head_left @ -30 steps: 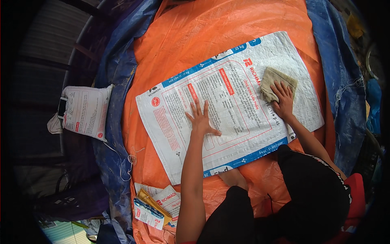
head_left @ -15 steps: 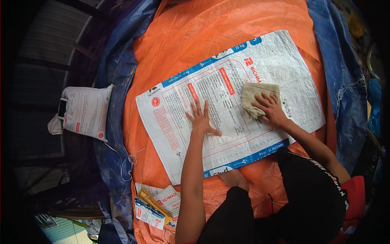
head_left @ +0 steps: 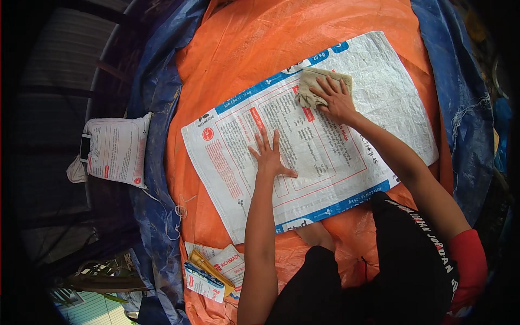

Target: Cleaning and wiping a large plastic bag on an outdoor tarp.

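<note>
A large white woven sack with blue edge bands and red print lies flattened on an orange tarp. My left hand rests on its left-middle part, fingers spread flat against the surface. Toward the sack's far edge, my right hand presses down on a folded beige cloth, its fingers stretched over the top. The cloth lies against the sack and covers some of the print. My bare foot shows at the sack's near edge.
Orange tarp spreads beneath, bordered by blue tarp on both sides. A stuffed white sack sits at the left. Several folded printed packages lie near my left forearm. Loose string trails nearby.
My right hand has slid the cloth away from me and slightly left across the sack. The left hand has stayed nearly in place, spread on the sack.
</note>
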Available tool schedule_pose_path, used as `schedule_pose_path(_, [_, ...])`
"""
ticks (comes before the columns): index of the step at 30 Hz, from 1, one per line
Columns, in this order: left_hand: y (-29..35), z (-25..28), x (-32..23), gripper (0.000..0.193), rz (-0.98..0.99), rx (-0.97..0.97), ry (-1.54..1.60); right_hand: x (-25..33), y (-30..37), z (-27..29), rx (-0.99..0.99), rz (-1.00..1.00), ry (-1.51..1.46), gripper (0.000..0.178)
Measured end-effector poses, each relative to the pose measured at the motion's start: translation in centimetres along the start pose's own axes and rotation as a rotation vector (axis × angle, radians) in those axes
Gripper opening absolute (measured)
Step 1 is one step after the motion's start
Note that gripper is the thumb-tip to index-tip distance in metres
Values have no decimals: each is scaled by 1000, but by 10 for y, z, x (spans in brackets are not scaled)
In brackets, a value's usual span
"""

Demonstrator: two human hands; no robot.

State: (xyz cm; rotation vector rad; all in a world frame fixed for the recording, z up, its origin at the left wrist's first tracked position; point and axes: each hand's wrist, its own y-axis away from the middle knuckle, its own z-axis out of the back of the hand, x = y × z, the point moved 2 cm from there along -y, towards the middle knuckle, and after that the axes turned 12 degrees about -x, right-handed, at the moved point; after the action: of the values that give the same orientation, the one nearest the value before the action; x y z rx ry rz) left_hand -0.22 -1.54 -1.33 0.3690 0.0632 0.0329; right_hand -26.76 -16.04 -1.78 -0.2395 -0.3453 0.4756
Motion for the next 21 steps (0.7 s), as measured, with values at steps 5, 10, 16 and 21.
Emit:
schedule_pose_path(5, [0,0,-2,181,-13,-18,20,-103,14,17,-66,-252,243,75])
schedule_pose_path(10, [0,-6,3,180,7,-57,66,-151,56,43,-20,-323,302,77])
schedule_pose_path(16, [1,-6,6,179,-4,-71,80,-81,108,74,148,-203,93,76])
schedule_pose_path(21, [1,-7,4,180,-15,-75,61,31,118,65,384,132,-114,76])
